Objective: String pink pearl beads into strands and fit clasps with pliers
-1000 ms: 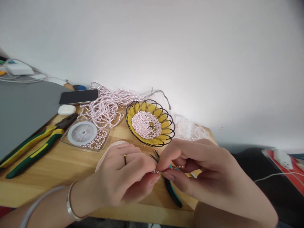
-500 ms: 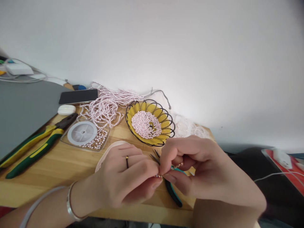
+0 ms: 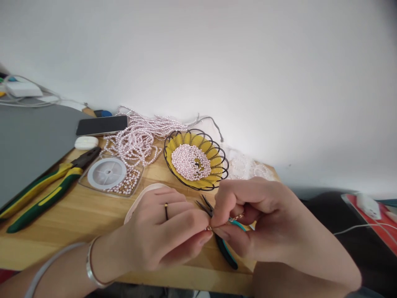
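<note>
The left hand (image 3: 173, 227) and right hand (image 3: 266, 215) pinch a fine gold-coloured chain (image 3: 238, 217) between closed fingertips, likely steadying its tiny links. Below lie teal-handled pliers (image 3: 228, 253), near the tabletop's (image 3: 173, 276) front edge. Beyond, a basket (image 3: 217, 165) corrals beads (image 3: 189, 161), narrowing room toward the wall (image 3: 198, 62).

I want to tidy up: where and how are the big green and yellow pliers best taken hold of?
Probably across both handles just behind the pivot, from above: the pliers lie flat, and the handles nearly meet there but spread towards their ends.
</note>
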### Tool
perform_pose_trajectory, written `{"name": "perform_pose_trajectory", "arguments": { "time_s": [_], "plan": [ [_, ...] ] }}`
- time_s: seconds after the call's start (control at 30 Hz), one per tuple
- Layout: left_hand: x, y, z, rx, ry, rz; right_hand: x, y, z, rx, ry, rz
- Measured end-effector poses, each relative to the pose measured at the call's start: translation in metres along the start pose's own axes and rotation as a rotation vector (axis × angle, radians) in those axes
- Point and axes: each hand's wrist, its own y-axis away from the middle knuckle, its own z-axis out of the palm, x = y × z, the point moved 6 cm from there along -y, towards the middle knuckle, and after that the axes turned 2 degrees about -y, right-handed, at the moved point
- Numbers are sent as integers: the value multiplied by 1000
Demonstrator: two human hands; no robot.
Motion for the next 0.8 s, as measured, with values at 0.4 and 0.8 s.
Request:
{"name": "perform_pose_trajectory", "arguments": {
  "time_s": [0.4,0.8],
  "plan": [
    [-1,-1,0,-11,-5,0,3,7,0,69,150,-23],
    [0,-3,1,-21,18,-2,0,5,-4,-87,88,148]
  ]
}}
